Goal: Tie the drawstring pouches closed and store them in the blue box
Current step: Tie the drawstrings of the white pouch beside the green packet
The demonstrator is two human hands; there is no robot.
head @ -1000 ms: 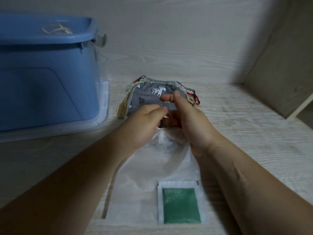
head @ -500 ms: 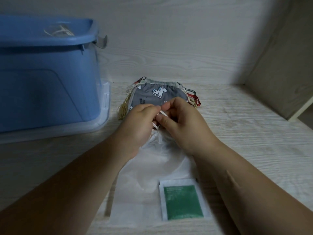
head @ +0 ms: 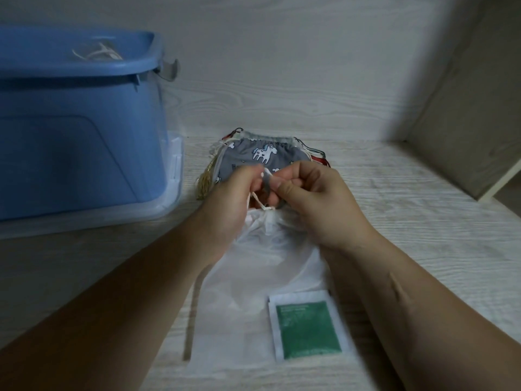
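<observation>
On the pale wood-grain surface point(head: 394, 210) straight ahead in my head view, the white pouch point(head: 262, 277) lies flat, its gathered mouth pointing away and a green label point(head: 307, 331) at its near right corner. I see the left hand point(head: 228, 204) above that mouth, fingers curled, pinching the white drawstring point(head: 258, 200), which runs up from the gathered neck between both hands. The right hand point(head: 318, 204) sits just beside it, thumb and forefinger pinched on the same cord, the other fingers curled in. Just behind the hands lies a grey pouch point(head: 253, 156) printed with white horses, atop a small pile whose red cords point(head: 321, 159) and gold tassel point(head: 207, 182) stick out at the sides. The blue box point(head: 79, 131) stands well to the left on a clear plastic lid point(head: 174, 165), open, with pale cords point(head: 98, 53) showing inside
</observation>
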